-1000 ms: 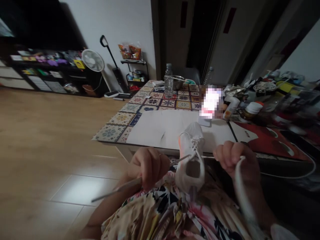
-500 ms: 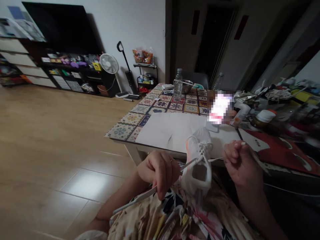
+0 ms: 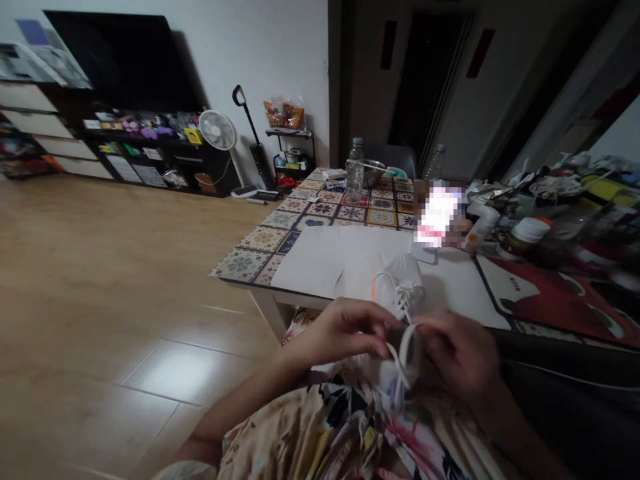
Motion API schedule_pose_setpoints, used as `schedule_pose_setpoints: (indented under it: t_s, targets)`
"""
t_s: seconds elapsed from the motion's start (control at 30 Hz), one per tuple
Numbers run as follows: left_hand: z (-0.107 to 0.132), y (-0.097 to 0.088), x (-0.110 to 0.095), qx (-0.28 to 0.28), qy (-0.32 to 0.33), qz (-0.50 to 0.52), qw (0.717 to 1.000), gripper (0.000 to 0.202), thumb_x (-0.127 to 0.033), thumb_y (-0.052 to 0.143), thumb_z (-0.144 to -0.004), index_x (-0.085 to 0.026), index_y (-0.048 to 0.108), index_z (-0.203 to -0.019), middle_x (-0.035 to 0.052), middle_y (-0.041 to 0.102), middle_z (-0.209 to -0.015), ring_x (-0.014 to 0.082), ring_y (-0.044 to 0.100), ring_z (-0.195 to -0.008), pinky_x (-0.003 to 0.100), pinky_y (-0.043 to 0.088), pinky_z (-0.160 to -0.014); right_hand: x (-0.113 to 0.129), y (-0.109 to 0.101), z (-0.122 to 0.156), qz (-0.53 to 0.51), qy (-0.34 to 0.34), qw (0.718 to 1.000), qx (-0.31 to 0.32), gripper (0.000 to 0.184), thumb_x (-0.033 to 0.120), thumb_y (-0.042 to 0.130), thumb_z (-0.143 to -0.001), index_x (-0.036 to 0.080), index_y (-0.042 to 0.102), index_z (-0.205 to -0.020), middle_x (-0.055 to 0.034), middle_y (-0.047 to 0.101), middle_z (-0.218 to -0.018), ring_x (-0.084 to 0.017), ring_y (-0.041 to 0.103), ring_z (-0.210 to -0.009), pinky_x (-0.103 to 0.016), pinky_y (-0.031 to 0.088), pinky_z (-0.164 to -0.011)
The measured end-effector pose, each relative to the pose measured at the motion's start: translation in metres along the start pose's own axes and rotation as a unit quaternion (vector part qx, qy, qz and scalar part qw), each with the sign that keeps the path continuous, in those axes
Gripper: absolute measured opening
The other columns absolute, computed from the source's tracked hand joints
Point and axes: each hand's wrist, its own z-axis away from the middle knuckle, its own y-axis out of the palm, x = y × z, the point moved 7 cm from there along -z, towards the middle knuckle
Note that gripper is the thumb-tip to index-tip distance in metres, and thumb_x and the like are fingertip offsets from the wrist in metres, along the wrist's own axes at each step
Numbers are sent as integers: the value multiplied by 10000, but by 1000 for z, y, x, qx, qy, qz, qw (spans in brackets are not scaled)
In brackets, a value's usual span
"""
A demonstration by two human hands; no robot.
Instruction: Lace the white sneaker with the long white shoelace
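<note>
A small white shoe (image 3: pixel 401 283) with an orange patch rests toe-up on my lap, against the table edge. Its white lace (image 3: pixel 403 347) loops over the shoe's opening. My left hand (image 3: pixel 350 330) pinches the lace from the left, fingers pressed together. From the right, my right hand (image 3: pixel 457 350) closes on the same lace beside the loop. Both hands meet over the shoe and hide its heel.
A low table with a patterned tile cloth (image 3: pixel 280 237) stands ahead, with a white sheet (image 3: pixel 340 260), a water bottle (image 3: pixel 355 175), a metal bowl (image 3: pixel 374 172) and cluttered jars at the right. A fan (image 3: pixel 217 131) and shelves stand beyond the wooden floor.
My hands were apart, pulling the lace ends out sideways. They have come together over the shoe's opening, and the lace now forms a loop between them.
</note>
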Motion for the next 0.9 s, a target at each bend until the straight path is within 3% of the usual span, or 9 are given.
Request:
schedule_pose_setpoints:
  t_s: [0.07, 0.13, 0.27, 0.53, 0.63, 0.77, 0.9]
  targets:
    - [-1, 2, 4, -27, 2, -39, 999, 335, -419, 768, -763, -154, 759, -968, 60, 730, -743, 116, 638, -617, 206, 514, -600, 16, 18, 3, 58, -81, 992, 81, 124, 197, 518, -945, 232, 637, -936, -22, 684, -715, -171, 623, -628, -295, 460, -593]
    - [-1, 3, 1, -44, 46, -89, 994, 338, -424, 750, -780, -135, 765, -955, 92, 749, -790, 137, 665, -677, 223, 530, -643, 22, 24, 4, 70, -110, 987, 89, 124, 184, 486, -953, 219, 596, -908, -15, 664, -672, -163, 601, -584, -290, 449, -580]
    - [1, 4, -6, -54, 108, -128, 984, 261, -376, 733, -810, -131, 763, -894, 92, 750, -758, 144, 679, -678, 224, 532, -636, 16, 24, 2, 73, -77, 992, 70, 116, 177, 493, -942, 228, 554, -858, 7, 631, -636, -148, 582, -552, -270, 437, -559]
    - [3, 2, -10, -89, 100, -116, 984, 163, -276, 703, -846, -115, 713, -820, 76, 707, -726, 115, 635, -621, 202, 511, -579, 19, 25, 0, 27, -92, 992, 88, 59, 172, 514, -898, 208, 554, -920, -15, 651, -717, -149, 595, -620, -271, 460, -598]
    - [3, 2, -15, -86, 122, -145, 978, 136, -253, 693, -853, -121, 705, -823, 83, 710, -748, 135, 654, -688, 226, 520, -635, 20, 25, -2, 23, -84, 992, 90, 84, 157, 496, -906, 208, 562, -893, -15, 647, -700, -153, 597, -614, -275, 458, -590]
    - [2, 9, -16, -40, 118, -170, 977, 132, -251, 667, -875, -129, 694, -832, 90, 727, -769, 155, 677, -749, 261, 532, -701, 22, 16, 3, 12, -80, 996, 44, 156, 109, 474, -894, 219, 568, -835, -1, 638, -660, -155, 596, -592, -282, 471, -606]
    - [3, 18, -17, 12, 123, -149, 981, 132, -241, 644, -890, -134, 690, -829, 103, 743, -798, 154, 696, -765, 264, 547, -712, 9, 0, 8, 23, 9, 998, -50, 167, 135, 518, -888, 237, 554, -759, 27, 603, -613, -142, 569, -538, -260, 465, -558]
